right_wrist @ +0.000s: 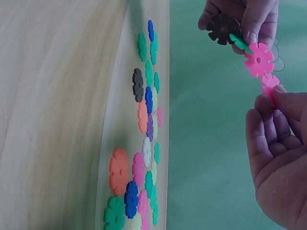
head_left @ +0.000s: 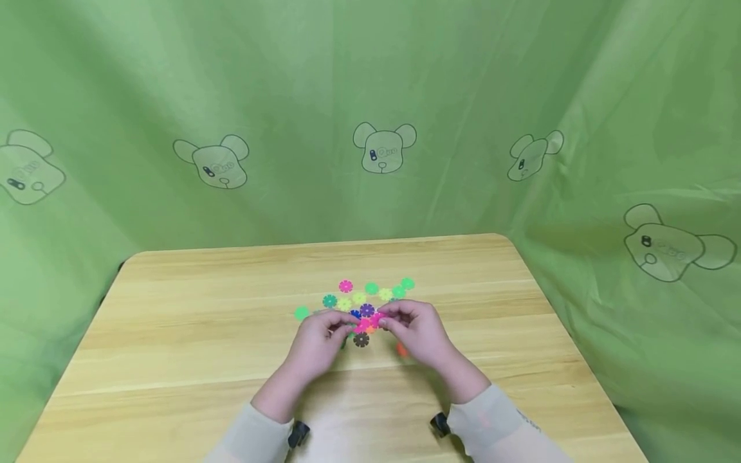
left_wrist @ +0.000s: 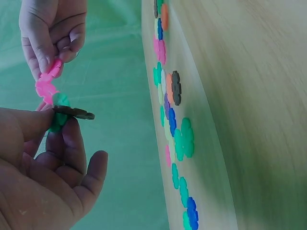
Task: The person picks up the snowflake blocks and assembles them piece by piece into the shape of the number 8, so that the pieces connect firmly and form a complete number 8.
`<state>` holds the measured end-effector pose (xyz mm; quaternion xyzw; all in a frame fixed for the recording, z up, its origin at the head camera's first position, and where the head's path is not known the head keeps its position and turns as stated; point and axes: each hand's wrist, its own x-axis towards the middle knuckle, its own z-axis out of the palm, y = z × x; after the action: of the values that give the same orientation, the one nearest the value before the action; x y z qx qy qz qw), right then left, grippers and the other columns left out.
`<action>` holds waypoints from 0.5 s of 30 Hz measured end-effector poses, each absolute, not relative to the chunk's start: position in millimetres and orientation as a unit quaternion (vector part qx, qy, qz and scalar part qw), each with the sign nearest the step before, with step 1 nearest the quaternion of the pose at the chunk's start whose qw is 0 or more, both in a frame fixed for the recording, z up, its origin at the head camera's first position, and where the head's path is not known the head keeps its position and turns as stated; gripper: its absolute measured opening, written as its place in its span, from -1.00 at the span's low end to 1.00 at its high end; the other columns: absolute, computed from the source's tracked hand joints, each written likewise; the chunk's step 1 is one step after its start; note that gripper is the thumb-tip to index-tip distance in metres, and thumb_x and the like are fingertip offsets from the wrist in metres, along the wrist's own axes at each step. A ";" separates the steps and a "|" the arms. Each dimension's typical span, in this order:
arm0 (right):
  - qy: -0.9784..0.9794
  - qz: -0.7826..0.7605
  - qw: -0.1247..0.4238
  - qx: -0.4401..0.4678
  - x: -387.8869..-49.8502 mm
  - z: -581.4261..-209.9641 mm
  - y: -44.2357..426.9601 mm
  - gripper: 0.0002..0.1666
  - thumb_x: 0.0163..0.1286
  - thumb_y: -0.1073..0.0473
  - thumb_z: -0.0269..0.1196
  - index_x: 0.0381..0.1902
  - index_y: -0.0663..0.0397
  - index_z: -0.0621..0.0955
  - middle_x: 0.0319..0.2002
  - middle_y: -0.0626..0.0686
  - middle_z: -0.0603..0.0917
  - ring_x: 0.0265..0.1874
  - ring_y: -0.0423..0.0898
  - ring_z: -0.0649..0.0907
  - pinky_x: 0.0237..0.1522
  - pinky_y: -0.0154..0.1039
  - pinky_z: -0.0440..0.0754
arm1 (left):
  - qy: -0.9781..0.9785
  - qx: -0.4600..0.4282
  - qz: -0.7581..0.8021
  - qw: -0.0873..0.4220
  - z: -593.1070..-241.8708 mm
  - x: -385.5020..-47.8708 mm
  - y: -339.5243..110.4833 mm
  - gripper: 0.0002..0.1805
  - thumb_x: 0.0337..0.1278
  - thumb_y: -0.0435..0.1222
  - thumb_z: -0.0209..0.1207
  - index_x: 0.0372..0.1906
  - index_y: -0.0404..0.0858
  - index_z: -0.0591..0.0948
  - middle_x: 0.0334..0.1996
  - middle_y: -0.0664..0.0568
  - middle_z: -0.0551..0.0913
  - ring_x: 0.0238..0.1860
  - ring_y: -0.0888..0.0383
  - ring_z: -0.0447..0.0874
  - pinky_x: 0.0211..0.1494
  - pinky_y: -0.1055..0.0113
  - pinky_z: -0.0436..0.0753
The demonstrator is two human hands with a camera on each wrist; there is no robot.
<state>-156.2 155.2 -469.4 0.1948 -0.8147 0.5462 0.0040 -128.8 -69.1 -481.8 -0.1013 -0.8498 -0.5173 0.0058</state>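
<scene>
Above the table, both hands hold a short chain of notched plastic snowflake discs. My left hand (head_left: 317,342) pinches its green disc (left_wrist: 60,101), where a dark brown disc (right_wrist: 224,28) is joined. From there the chain runs to a pink disc (right_wrist: 259,60), then to a second pink disc (right_wrist: 270,82) set at an angle. That end is pinched between the thumb and fingers of my right hand (head_left: 421,335). In the head view, fingers and loose discs behind them partly hide the chain.
Several loose discs lie about the middle of the wooden table (head_left: 191,321), among them a pink disc (head_left: 345,286), a purple disc (head_left: 367,310) and an orange disc (right_wrist: 119,171). A green curtain (head_left: 301,83) with bear-head drawings stands behind and beside the table.
</scene>
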 end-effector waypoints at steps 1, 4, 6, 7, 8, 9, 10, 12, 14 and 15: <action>-0.813 0.547 0.005 0.200 -156.7 -469.6 155.1 -0.84 0.33 0.45 0.43 -0.13 0.28 0.77 -0.26 0.13 0.81 -0.34 -0.07 0.77 -0.24 -0.30 0.78 | -0.852 -0.103 -0.514 0.008 -481.5 -128.7 -69.1 -0.82 0.45 -0.39 0.25 -0.01 -0.20 0.80 -0.29 0.03 0.74 -0.44 0.20 0.55 -0.33 0.34 0.64; -0.810 0.545 0.011 0.216 -157.8 -469.6 154.8 -0.84 0.33 0.47 0.42 -0.14 0.27 0.78 -0.23 0.14 0.81 -0.30 -0.05 0.78 -0.20 -0.29 0.78 | -0.858 -0.105 -0.503 0.014 -480.2 -128.3 -69.2 -0.82 0.45 -0.39 0.26 -0.01 -0.18 0.80 -0.20 0.07 0.77 -0.38 0.21 0.56 -0.26 0.32 0.66; -0.809 0.542 0.014 0.225 -157.6 -468.7 154.8 -0.83 0.33 0.48 0.42 -0.14 0.27 0.79 -0.21 0.14 0.81 -0.29 -0.04 0.78 -0.18 -0.29 0.78 | -0.860 -0.108 -0.498 0.017 -479.2 -128.1 -69.3 -0.82 0.45 -0.39 0.26 -0.01 -0.18 0.80 -0.15 0.08 0.78 -0.36 0.22 0.57 -0.23 0.32 0.67; -0.809 0.541 0.014 0.229 -157.6 -468.3 154.7 -0.83 0.33 0.48 0.41 -0.13 0.28 0.79 -0.20 0.15 0.81 -0.28 -0.04 0.78 -0.18 -0.28 0.78 | -0.861 -0.109 -0.496 0.018 -478.9 -128.1 -69.2 -0.82 0.44 -0.39 0.27 -0.01 -0.18 0.80 -0.14 0.07 0.78 -0.35 0.22 0.58 -0.22 0.32 0.67; -0.810 0.540 0.014 0.231 -157.4 -467.9 154.4 -0.83 0.33 0.48 0.42 -0.13 0.28 0.79 -0.20 0.15 0.81 -0.29 -0.04 0.78 -0.19 -0.29 0.78 | -0.862 -0.111 -0.494 0.018 -478.6 -128.0 -69.1 -0.82 0.44 -0.39 0.27 -0.01 -0.18 0.80 -0.13 0.07 0.78 -0.34 0.23 0.58 -0.22 0.32 0.67; -0.809 0.540 0.012 0.232 -157.5 -467.9 154.1 -0.83 0.33 0.48 0.42 -0.13 0.29 0.79 -0.20 0.15 0.81 -0.29 -0.04 0.78 -0.20 -0.29 0.78 | -0.862 -0.111 -0.494 0.018 -478.2 -128.0 -68.9 -0.82 0.44 -0.38 0.28 -0.01 -0.18 0.80 -0.13 0.07 0.78 -0.35 0.23 0.57 -0.23 0.33 0.66; -0.809 0.540 0.011 0.233 -157.5 -467.8 153.7 -0.83 0.33 0.48 0.42 -0.13 0.30 0.79 -0.20 0.15 0.81 -0.29 -0.04 0.78 -0.21 -0.29 0.78 | -0.862 -0.112 -0.495 0.018 -477.9 -128.0 -68.7 -0.82 0.43 -0.38 0.28 -0.01 -0.18 0.81 -0.15 0.08 0.78 -0.37 0.23 0.57 -0.25 0.33 0.66; -0.807 0.542 0.009 0.235 -157.7 -468.0 152.6 -0.83 0.32 0.49 0.42 -0.13 0.31 0.79 -0.21 0.15 0.81 -0.30 -0.05 0.78 -0.22 -0.28 0.79 | -0.859 -0.111 -0.500 0.015 -477.2 -127.9 -68.4 -0.82 0.43 -0.39 0.28 -0.01 -0.19 0.81 -0.21 0.10 0.76 -0.43 0.24 0.54 -0.32 0.35 0.64; -0.803 0.549 0.008 0.233 -158.1 -468.9 151.5 -0.83 0.32 0.50 0.42 -0.14 0.31 0.79 -0.22 0.15 0.82 -0.31 -0.05 0.78 -0.22 -0.28 0.79 | -0.852 -0.109 -0.512 0.009 -476.6 -128.0 -68.4 -0.83 0.43 -0.40 0.28 -0.01 -0.21 0.80 -0.31 0.11 0.73 -0.49 0.25 0.51 -0.40 0.39 0.60; -0.800 0.553 0.008 0.232 -157.9 -469.1 151.1 -0.83 0.31 0.51 0.41 -0.15 0.31 0.79 -0.22 0.16 0.82 -0.31 -0.05 0.79 -0.22 -0.27 0.80 | -0.847 -0.106 -0.521 0.004 -476.3 -128.0 -68.5 -0.83 0.43 -0.40 0.28 -0.02 -0.22 0.80 -0.36 0.11 0.71 -0.52 0.25 0.49 -0.44 0.40 0.58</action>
<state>-157.9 151.1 -469.1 0.2323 -0.7998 0.5534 0.0076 -128.0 -68.5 -476.3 -0.1060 -0.8467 -0.5214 0.0038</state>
